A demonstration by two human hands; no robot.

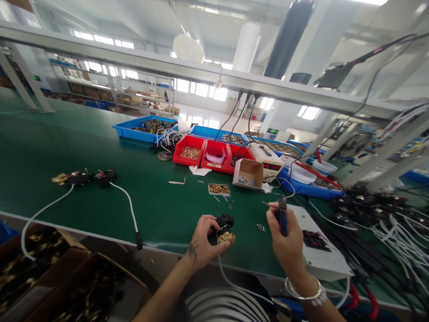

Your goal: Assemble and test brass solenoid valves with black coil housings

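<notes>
The left hand (204, 239) has its fingers curled tight around a small black plastic part with a brass threaded fitting (225, 227), thumb on top and fingertips pressed in from the side. A thin white cable (231, 282) drops from that part toward six o'clock, over the edge of the green-topped workbench (100, 152). The held part sits over the near edge of the bench, at nine o'clock from the other hand and just beside it.

The right hand (287, 239) is closed in a fist on a slim blue-handled screwdriver (283, 215), held upright with its dark tip pointing to twelve o'clock. A silver bead bracelet (306, 293) circles that wrist.

At nine o'clock from the right hand, a few loose small metal screws (261, 228) lie on the bench. At three o'clock stands a flat white box with red switches (318, 250).

At twelve o'clock from the hands are a shallow tray of brass pieces (219, 189) and an open brown cardboard box (248, 173), and behind them a row of red plastic bins (209, 154). Far out at ten o'clock lies another black and brass assembly with a white lead (83, 177). At eight o'clock, below the bench, cardboard cartons of dark parts (50, 268) stand open.
</notes>
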